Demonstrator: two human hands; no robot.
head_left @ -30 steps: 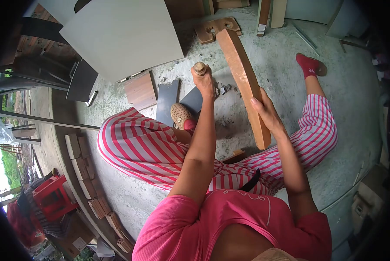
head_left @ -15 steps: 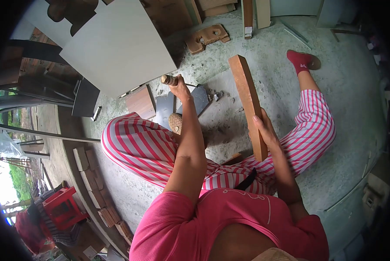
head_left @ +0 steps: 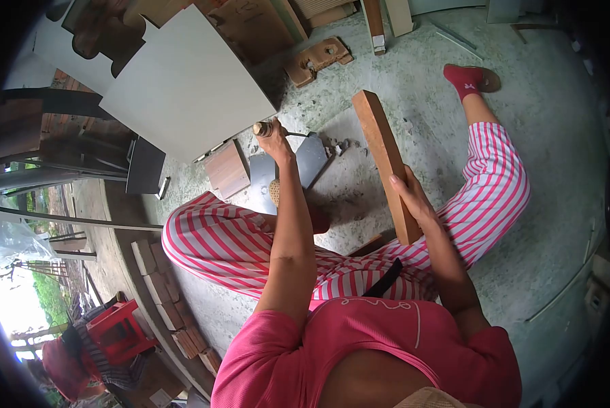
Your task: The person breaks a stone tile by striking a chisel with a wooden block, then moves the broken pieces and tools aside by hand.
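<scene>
On the grey floor [head_left: 550, 204], a brown wooden piece [head_left: 303, 68] (it has holes through it) lies near a large pale panel [head_left: 189, 88]. Thin strips [head_left: 456, 41] lie farther right. At left, bricks [head_left: 160, 285] line a low ledge [head_left: 118, 255]; beyond is a red plastic object [head_left: 120, 331], perhaps a stool or crate.

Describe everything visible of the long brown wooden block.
The long, squared, reddish-brown wooden block looks whole, its faces faintly mottled. The right hand grips it nearer the body end, thumb on top, holding it aslant above the grey concrete floor. Whether the near end touches the striped pink-and-white trousers is unclear.
</scene>
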